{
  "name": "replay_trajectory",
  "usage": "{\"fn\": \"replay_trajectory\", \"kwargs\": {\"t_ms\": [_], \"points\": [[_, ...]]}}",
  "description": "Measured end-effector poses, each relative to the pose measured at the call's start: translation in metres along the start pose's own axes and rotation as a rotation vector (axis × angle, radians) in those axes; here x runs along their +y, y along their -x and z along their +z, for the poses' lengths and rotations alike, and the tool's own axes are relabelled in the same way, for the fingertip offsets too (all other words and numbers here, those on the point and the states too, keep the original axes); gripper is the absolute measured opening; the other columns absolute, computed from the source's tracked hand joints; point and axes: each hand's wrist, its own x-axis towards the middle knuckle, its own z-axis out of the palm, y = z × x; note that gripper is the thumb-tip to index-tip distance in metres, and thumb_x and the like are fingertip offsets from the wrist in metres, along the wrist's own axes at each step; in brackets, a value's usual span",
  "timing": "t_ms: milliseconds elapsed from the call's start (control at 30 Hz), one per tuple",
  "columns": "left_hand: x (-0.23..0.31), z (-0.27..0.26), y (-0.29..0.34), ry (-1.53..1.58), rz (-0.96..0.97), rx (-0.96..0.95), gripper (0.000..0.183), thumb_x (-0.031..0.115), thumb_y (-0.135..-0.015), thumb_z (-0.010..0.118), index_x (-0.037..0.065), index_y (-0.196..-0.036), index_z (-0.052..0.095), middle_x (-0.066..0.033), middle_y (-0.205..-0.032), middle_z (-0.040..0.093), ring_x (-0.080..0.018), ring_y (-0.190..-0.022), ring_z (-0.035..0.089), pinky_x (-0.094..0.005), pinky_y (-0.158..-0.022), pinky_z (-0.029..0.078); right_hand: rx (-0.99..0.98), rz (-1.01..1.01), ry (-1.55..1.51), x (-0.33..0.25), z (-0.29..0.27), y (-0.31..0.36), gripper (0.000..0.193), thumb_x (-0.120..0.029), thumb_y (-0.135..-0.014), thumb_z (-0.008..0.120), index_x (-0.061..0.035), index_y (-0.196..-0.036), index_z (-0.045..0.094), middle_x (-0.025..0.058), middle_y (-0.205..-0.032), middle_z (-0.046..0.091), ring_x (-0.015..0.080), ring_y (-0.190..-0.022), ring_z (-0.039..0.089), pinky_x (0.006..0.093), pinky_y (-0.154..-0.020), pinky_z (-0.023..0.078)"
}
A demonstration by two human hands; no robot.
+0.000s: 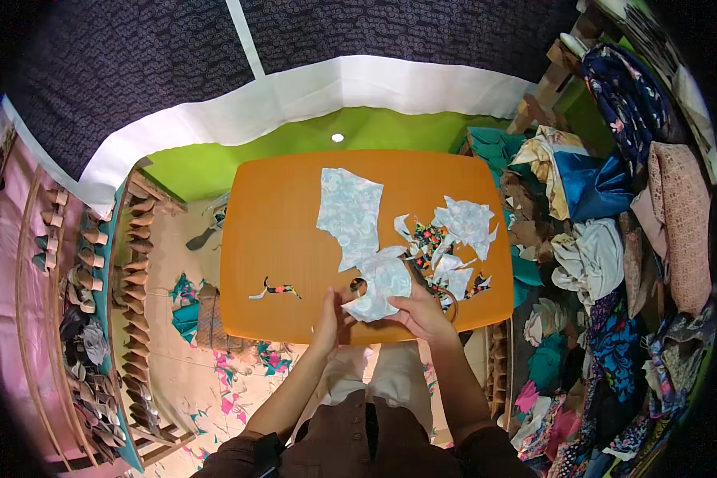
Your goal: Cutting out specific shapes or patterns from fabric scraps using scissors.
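A pale blue-and-white patterned fabric piece (381,285) is held up over the near edge of the orange table (275,207). My right hand (424,314) grips its right side, thumb on top and fingers beneath. At its lower left edge is my left hand (329,325), thumb pointing up and fingers partly hidden by the cloth. Through an opening near the piece's left side a dark patch shows. Beyond it lies a larger flat cut piece (349,211) in a similar pale pattern. A brown loop (452,301) lies beside my right hand; its kind is unclear.
Crumpled pale scraps (464,223) and black floral scraps (427,243) lie on the table's right. One thin scrap (280,290) is at the left. A shoe-form rack (138,295) stands left; piled fabrics (593,255) crowd the right. Offcuts (229,382) litter the floor.
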Motion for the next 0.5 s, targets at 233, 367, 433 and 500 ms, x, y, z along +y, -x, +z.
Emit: {"fn": "replay_trajectory", "kwargs": {"t_ms": [233,367,433,500], "points": [[0.010,0.001,0.000,0.008,-0.216,-0.407,0.052,0.047,-0.087,0.029,0.003,-0.106,0.047,-0.0097,-0.106,0.051,-0.0176,-0.098,0.049,-0.0336,-0.086,0.038,0.027,0.143,0.327,-0.009,-0.005,0.012,0.044,-0.001,-0.075,0.046,-0.0026,-0.118,0.037,0.0069,-0.098,0.053,0.0154,-0.080,0.054,0.0269,-0.061,0.046],[0.002,0.022,-0.007,0.181,-0.310,-0.372,0.026,0.032,-0.086,0.046,0.006,-0.090,0.051,-0.0042,-0.091,0.054,-0.0150,-0.087,0.053,-0.0265,-0.076,0.045,0.032,0.128,0.608,-0.020,-0.005,0.016,0.033,-0.001,-0.073,0.048,0.0000,-0.105,0.046,0.0031,-0.072,0.053,0.0079,-0.049,0.046,0.0202,-0.041,0.036],[-0.011,0.021,-0.020,0.312,-0.226,-0.289,0.016,0.022,-0.084,0.052,0.008,-0.090,0.050,-0.0031,-0.085,0.054,-0.0124,-0.078,0.053,-0.0239,-0.073,0.045,0.055,0.143,0.801,-0.032,-0.005,0.020,0.037,-0.002,-0.073,0.047,-0.0012,-0.110,0.043,0.0016,-0.073,0.053,0.0063,-0.051,0.047,0.0194,-0.043,0.038],[0.001,0.050,-0.005,0.317,-0.167,-0.308,0.016,0.023,-0.084,0.052,0.008,-0.089,0.050,-0.0025,-0.083,0.054,-0.0118,-0.076,0.052,-0.0238,-0.072,0.045,0.056,0.106,0.785,-0.045,-0.016,0.024,0.039,-0.003,-0.073,0.047,-0.0016,-0.112,0.043,0.0022,-0.077,0.054,0.0062,-0.054,0.048,0.0196,-0.044,0.038]]}}
